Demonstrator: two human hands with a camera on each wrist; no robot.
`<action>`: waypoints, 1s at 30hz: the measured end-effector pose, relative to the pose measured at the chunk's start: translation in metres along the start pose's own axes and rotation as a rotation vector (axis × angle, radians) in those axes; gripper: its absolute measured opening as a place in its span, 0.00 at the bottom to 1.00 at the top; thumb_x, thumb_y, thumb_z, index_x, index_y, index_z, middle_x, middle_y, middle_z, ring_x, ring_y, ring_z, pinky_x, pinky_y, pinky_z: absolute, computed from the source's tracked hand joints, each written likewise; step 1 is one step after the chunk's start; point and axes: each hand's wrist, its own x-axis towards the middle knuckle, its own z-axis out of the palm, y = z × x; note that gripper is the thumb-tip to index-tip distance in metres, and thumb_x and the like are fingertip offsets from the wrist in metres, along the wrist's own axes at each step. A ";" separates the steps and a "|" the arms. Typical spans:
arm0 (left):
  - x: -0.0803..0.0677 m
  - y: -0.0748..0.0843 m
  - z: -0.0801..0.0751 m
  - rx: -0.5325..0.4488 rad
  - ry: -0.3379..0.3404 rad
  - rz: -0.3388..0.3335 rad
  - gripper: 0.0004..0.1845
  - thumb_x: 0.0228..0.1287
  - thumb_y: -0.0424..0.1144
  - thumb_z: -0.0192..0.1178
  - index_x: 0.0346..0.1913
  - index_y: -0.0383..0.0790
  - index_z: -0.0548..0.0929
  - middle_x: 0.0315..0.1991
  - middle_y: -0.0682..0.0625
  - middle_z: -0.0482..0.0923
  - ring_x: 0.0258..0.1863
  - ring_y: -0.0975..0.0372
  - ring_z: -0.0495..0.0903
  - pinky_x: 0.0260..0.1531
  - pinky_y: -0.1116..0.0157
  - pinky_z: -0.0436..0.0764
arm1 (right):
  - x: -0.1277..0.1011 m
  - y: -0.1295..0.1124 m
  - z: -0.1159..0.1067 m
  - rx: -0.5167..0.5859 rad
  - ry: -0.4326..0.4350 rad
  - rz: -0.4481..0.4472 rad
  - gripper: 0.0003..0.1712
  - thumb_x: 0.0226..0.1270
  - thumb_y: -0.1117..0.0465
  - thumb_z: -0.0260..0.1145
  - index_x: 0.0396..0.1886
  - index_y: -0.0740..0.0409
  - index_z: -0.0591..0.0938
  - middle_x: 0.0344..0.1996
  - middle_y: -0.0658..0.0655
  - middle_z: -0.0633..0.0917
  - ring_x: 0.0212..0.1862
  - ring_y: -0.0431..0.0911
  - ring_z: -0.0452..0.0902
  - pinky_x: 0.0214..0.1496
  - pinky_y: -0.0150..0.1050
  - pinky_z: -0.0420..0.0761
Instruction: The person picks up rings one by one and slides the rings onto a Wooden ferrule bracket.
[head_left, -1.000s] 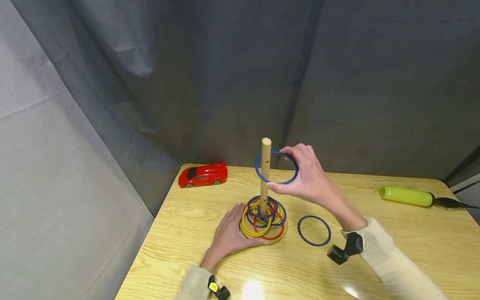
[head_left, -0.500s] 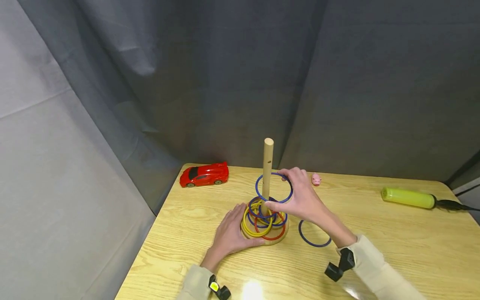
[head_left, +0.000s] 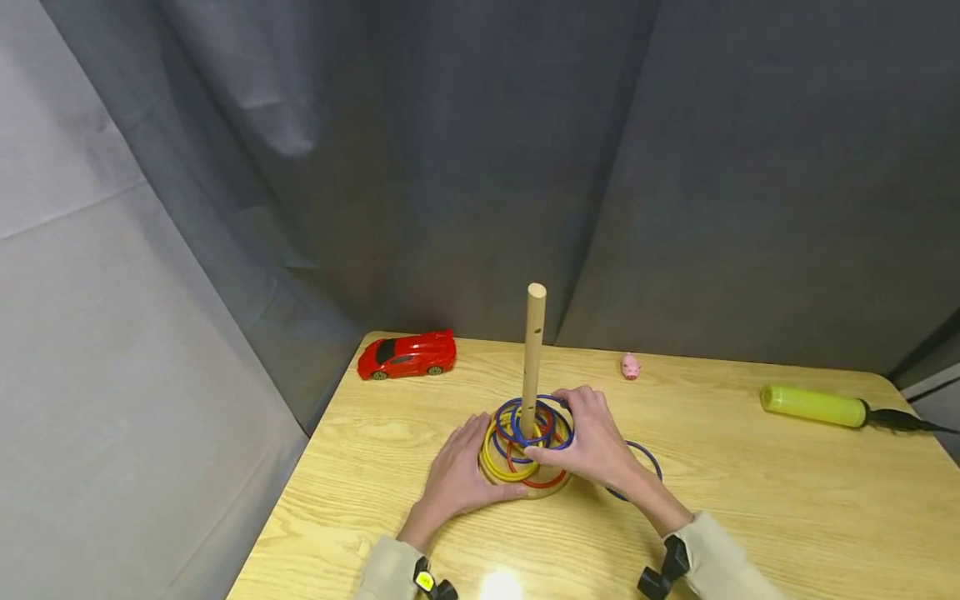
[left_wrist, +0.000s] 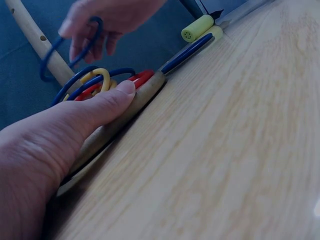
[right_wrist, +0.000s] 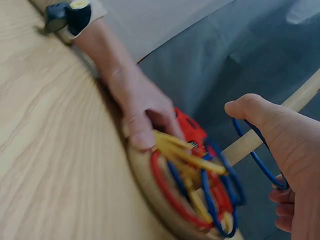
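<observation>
A ring-toss stand with an upright wooden peg (head_left: 533, 350) and a round wooden base (left_wrist: 150, 91) stands on the table. Loosely stacked around the peg's foot lie several yellow rings (head_left: 491, 468), red rings and blue rings. My left hand (head_left: 459, 475) grips the base from its left, thumb along the front rim. Between thumb and fingers, my right hand (head_left: 594, 440) holds a blue ring (right_wrist: 258, 163) that encircles the peg. In the left wrist view this ring is tilted and just above the pile. Another blue ring (head_left: 651, 456) lies on the table, partly hidden behind the right wrist.
At the back left of the table (head_left: 720, 475) sits a red toy car (head_left: 408, 357). A small pink pig figure (head_left: 630, 367) is near the back edge. Farther right lies a yellow-green cylinder (head_left: 813, 406) with a black end. A dark curtain (head_left: 450, 167) hangs behind.
My right hand has lowered the blue ring along the peg from near its top to just above the pile. The left hand stays on the base. The pink pig has come into sight.
</observation>
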 end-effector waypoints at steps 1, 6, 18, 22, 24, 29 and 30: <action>0.000 0.000 0.000 0.000 -0.001 -0.002 0.75 0.39 0.89 0.61 0.84 0.43 0.55 0.83 0.49 0.57 0.83 0.57 0.54 0.81 0.54 0.58 | -0.001 0.002 0.003 -0.006 -0.004 0.006 0.55 0.42 0.30 0.83 0.64 0.58 0.77 0.52 0.61 0.79 0.54 0.52 0.68 0.50 0.48 0.75; 0.000 -0.001 0.001 0.001 -0.005 0.001 0.75 0.39 0.90 0.59 0.85 0.44 0.54 0.83 0.50 0.56 0.83 0.57 0.53 0.81 0.55 0.57 | -0.007 0.010 0.014 -0.036 -0.002 0.005 0.57 0.43 0.28 0.82 0.66 0.60 0.78 0.51 0.59 0.79 0.53 0.51 0.69 0.51 0.48 0.74; 0.000 -0.001 -0.001 0.005 -0.006 0.000 0.75 0.40 0.90 0.59 0.84 0.43 0.55 0.83 0.50 0.57 0.83 0.58 0.54 0.81 0.55 0.57 | -0.019 0.015 0.021 -0.032 -0.020 -0.017 0.59 0.48 0.32 0.81 0.72 0.64 0.74 0.66 0.63 0.78 0.68 0.60 0.70 0.67 0.64 0.72; 0.000 -0.002 0.000 0.008 -0.010 0.000 0.75 0.40 0.90 0.59 0.84 0.43 0.55 0.83 0.50 0.56 0.83 0.58 0.54 0.81 0.55 0.57 | -0.026 0.018 0.015 -0.014 -0.026 0.014 0.61 0.50 0.32 0.81 0.75 0.63 0.72 0.70 0.64 0.75 0.72 0.62 0.68 0.70 0.67 0.70; 0.001 -0.002 0.000 0.011 -0.012 -0.002 0.75 0.40 0.90 0.59 0.84 0.43 0.54 0.83 0.50 0.56 0.83 0.58 0.53 0.81 0.55 0.57 | -0.031 0.021 0.011 -0.019 -0.027 0.033 0.61 0.51 0.31 0.80 0.76 0.62 0.70 0.71 0.65 0.74 0.73 0.63 0.67 0.70 0.68 0.70; 0.000 -0.001 0.000 0.019 -0.011 -0.003 0.75 0.40 0.90 0.59 0.84 0.43 0.55 0.83 0.49 0.56 0.83 0.57 0.53 0.81 0.55 0.59 | -0.045 0.032 0.001 -0.042 -0.005 0.049 0.61 0.50 0.34 0.82 0.76 0.63 0.69 0.71 0.65 0.74 0.73 0.63 0.67 0.71 0.68 0.70; 0.000 -0.001 0.000 0.020 -0.012 -0.003 0.75 0.40 0.90 0.59 0.84 0.43 0.55 0.83 0.49 0.56 0.83 0.57 0.53 0.81 0.54 0.59 | -0.048 0.035 -0.001 -0.044 -0.001 0.053 0.61 0.50 0.34 0.82 0.76 0.63 0.69 0.71 0.65 0.74 0.73 0.63 0.67 0.71 0.68 0.70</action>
